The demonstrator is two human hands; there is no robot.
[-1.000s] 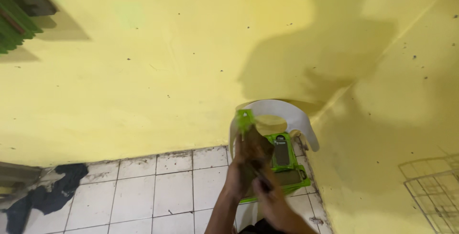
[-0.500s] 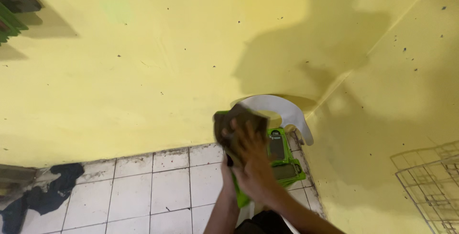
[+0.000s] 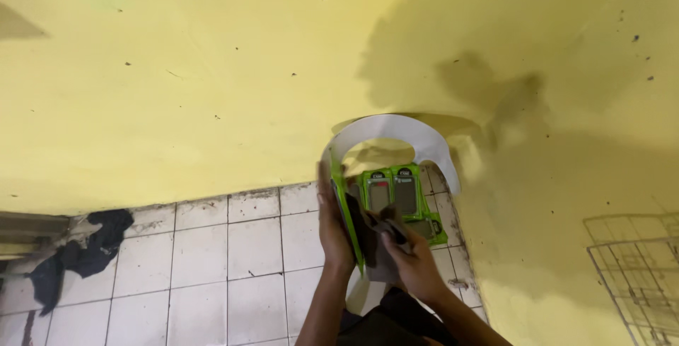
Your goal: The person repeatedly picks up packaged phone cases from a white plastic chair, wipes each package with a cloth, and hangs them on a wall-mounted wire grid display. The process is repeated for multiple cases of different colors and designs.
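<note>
Green card pack: a flat lime-green blister card stands on edge above the white chair, held between both hands, its thin side turned toward the camera.
Dark cloth: a dark, crumpled cloth lies against the right face of the held card.
Left hand: the left hand lies flat along the card's left face, fingers stretched upward, its grip closed on the card from that side.
Right hand: the right hand pinches the dark cloth at the card's lower right, fingers clenched around the fabric.
Other cards: two more green blister cards lie side by side on the chair seat, just beyond the held one, each with a dark oblong item under clear plastic.
Chair: a white plastic chair with a curved back stands against the yellow wall, in the corner where two walls meet.
Floor: pale square tiles with dark grout; a black rag lies near the wall at the left edge of the floor.
Wire rack: a wire grid leans at the right wall.
</note>
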